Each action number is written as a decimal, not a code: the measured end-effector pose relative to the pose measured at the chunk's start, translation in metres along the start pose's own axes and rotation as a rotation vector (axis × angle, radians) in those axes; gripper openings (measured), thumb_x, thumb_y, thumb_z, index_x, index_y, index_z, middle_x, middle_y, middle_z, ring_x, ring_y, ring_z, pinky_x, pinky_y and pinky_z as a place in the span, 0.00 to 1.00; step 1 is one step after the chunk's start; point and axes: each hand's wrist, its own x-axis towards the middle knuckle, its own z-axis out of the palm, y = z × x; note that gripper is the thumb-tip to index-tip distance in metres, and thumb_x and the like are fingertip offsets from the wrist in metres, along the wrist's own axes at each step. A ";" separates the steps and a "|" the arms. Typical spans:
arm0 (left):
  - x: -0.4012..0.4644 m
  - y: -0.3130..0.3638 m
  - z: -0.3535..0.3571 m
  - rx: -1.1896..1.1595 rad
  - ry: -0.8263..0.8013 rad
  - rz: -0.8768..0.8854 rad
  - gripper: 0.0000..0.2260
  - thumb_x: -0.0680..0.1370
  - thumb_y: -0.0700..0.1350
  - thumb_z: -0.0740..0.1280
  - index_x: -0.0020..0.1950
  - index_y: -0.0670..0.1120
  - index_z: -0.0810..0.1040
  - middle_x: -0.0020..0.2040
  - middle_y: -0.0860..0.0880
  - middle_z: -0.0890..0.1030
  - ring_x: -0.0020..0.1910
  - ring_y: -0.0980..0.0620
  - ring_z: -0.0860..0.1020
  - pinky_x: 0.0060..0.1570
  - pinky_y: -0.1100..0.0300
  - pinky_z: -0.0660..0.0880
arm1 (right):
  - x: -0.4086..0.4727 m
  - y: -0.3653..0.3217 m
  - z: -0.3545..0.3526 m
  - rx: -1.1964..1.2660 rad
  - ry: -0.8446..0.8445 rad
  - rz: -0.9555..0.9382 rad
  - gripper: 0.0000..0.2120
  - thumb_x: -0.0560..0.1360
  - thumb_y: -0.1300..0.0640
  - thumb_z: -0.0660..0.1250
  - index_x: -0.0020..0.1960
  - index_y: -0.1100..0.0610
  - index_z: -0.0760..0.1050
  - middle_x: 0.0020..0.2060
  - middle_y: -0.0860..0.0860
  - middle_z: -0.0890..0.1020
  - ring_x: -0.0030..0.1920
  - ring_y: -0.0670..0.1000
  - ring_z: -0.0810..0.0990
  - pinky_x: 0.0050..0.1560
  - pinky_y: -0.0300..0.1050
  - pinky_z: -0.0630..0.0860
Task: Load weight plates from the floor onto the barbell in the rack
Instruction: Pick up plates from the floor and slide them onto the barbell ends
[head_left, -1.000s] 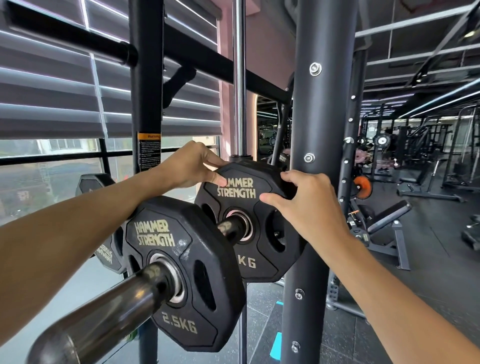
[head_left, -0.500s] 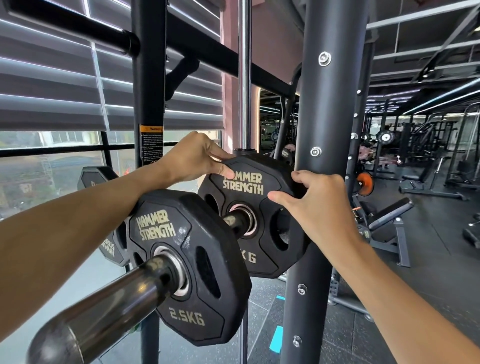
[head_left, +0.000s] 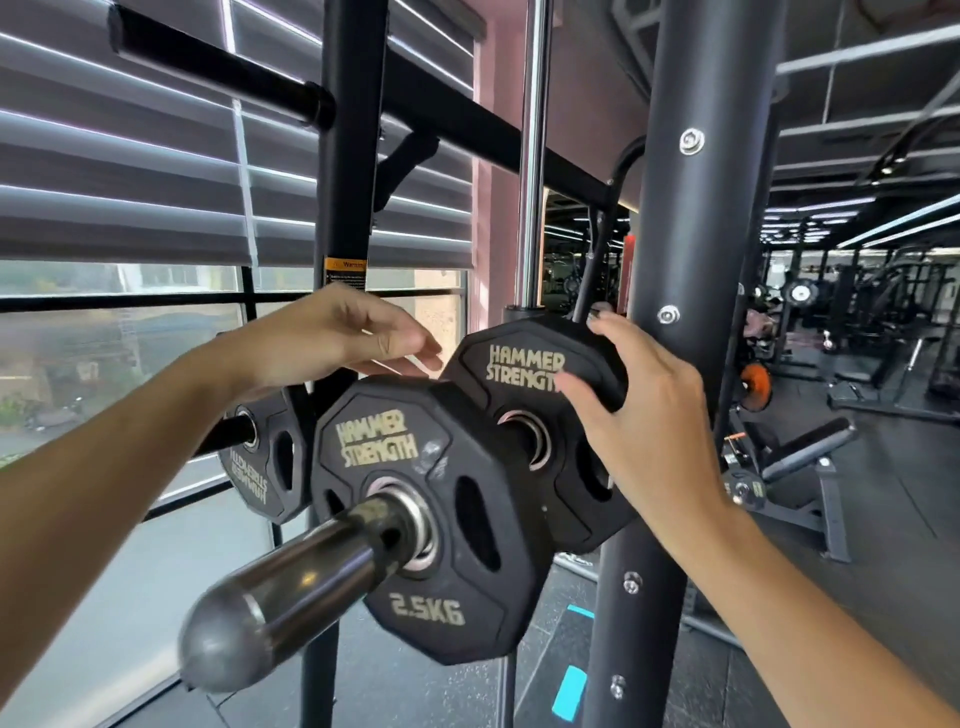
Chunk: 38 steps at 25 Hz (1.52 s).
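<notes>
The steel barbell sleeve (head_left: 291, 587) points toward me and carries two black Hammer Strength plates. The near plate (head_left: 483, 571) is marked 2.5KG. The far plate (head_left: 519, 364) sits further in on the sleeve, close to the rack upright (head_left: 670, 208). My right hand (head_left: 649, 415) grips the far plate's upper right edge, thumb on its face and fingers curled behind. My left hand (head_left: 332, 332) hovers just above the near plate with its fingers relaxed and holds nothing; its fingertips are close to the far plate's left edge.
A third black plate (head_left: 260, 478) hangs on a peg by the black post (head_left: 353, 156) at the left. A chrome guide rod (head_left: 532, 156) rises behind the plates. An adjustable bench (head_left: 795, 457) and other gym machines stand at the right on the dark floor.
My left hand has come off the far plate's left edge and now hovers open. My right hand keeps its grip on the far plate's upper right edge.
</notes>
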 end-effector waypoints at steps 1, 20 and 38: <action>-0.009 -0.001 0.001 -0.006 -0.021 0.034 0.14 0.77 0.50 0.66 0.56 0.46 0.85 0.54 0.49 0.86 0.56 0.50 0.84 0.59 0.56 0.77 | -0.002 -0.012 0.002 0.091 0.004 -0.030 0.18 0.75 0.51 0.72 0.64 0.56 0.77 0.59 0.48 0.82 0.59 0.46 0.79 0.65 0.36 0.70; -0.092 -0.054 0.071 -0.446 0.439 0.133 0.23 0.72 0.34 0.75 0.66 0.45 0.78 0.57 0.51 0.83 0.52 0.64 0.81 0.51 0.72 0.74 | -0.102 -0.129 -0.033 -0.197 -0.277 0.128 0.25 0.81 0.52 0.63 0.76 0.50 0.60 0.65 0.52 0.76 0.62 0.54 0.76 0.58 0.46 0.73; 0.020 -0.079 0.089 0.028 0.420 0.249 0.32 0.69 0.43 0.79 0.72 0.48 0.74 0.56 0.51 0.76 0.55 0.50 0.76 0.61 0.51 0.76 | -0.055 -0.058 0.019 -0.571 -0.083 0.262 0.27 0.78 0.65 0.67 0.76 0.56 0.66 0.52 0.53 0.75 0.52 0.55 0.78 0.52 0.47 0.75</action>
